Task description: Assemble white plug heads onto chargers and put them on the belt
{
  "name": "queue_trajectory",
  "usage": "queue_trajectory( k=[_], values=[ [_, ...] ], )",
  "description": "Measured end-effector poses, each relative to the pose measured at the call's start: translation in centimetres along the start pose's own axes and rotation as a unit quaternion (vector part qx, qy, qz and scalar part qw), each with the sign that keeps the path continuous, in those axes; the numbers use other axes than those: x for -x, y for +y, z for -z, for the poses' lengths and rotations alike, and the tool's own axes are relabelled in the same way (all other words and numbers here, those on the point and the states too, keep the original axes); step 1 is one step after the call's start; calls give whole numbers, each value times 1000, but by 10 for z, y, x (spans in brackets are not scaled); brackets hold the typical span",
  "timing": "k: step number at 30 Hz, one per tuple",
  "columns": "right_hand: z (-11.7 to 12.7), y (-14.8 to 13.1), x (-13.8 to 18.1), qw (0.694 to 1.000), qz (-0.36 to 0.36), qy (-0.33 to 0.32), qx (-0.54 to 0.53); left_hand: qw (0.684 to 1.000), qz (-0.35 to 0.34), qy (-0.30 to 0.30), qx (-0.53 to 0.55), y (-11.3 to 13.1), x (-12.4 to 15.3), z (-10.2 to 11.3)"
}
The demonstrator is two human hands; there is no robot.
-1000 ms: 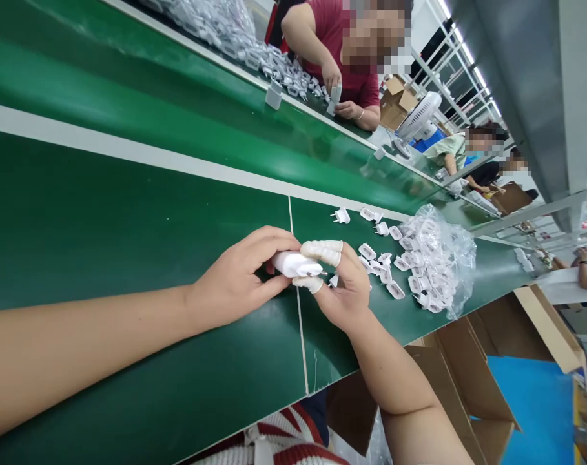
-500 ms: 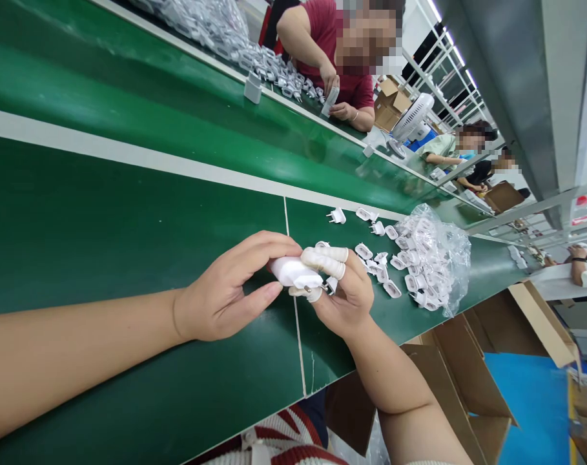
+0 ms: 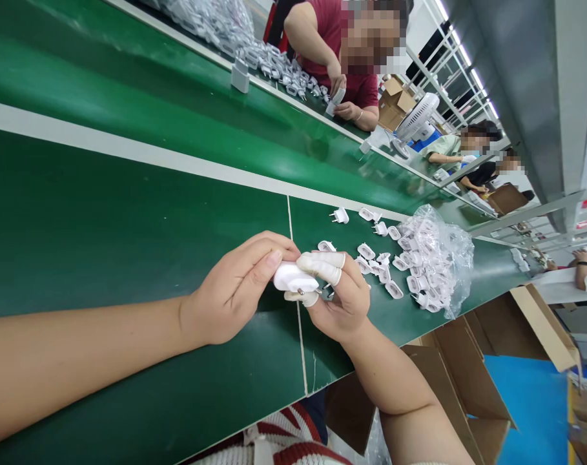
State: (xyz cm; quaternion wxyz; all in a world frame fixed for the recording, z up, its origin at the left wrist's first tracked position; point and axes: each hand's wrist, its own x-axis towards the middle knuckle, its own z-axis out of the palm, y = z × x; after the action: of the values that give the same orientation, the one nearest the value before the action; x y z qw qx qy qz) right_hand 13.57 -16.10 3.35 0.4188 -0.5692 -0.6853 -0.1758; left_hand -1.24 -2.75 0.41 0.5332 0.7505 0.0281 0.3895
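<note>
Over the green bench, both hands meet on a white plug-in charger (image 3: 293, 278) that lies tilted, with a metal pin showing at its near right side. My left hand (image 3: 239, 287) is closed on its left end, thumb along the top edge and fingers behind. Pale finger cots cover several fingers of my right hand (image 3: 344, 294), which grips the charger's right end from above and below. More metal pins show beside the right palm; whether that piece is held there I cannot tell. Loose white plug heads (image 3: 365, 251) lie just beyond the right hand.
A clear plastic bag (image 3: 460, 258) spills white plug heads on the right of the bench. Beyond a pale strip runs a green conveyor belt (image 3: 177, 123) carrying a white charger (image 3: 240, 75). A co-worker (image 3: 317, 39) sits across it. Open cardboard boxes (image 3: 448, 361) stand at lower right.
My left thumb has moved up from below the charger to its top edge. The charger has turned a little in my fingers. On the belt, the white charger has moved left.
</note>
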Motion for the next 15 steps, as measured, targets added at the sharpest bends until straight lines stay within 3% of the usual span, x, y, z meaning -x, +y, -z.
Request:
queue_trajectory(
  k=[5, 11, 15],
  values=[
    [0, -1, -1, 1000, -14, 4, 8, 999, -2, 8, 34, -3, 2, 0],
    [0, -1, 0, 1000, -15, 8, 0, 998, -55, -29, 7, -2, 1, 3],
    [-1, -2, 2, 1000, -14, -1, 2, 1000, -17, -21, -12, 4, -4, 3]
  ],
)
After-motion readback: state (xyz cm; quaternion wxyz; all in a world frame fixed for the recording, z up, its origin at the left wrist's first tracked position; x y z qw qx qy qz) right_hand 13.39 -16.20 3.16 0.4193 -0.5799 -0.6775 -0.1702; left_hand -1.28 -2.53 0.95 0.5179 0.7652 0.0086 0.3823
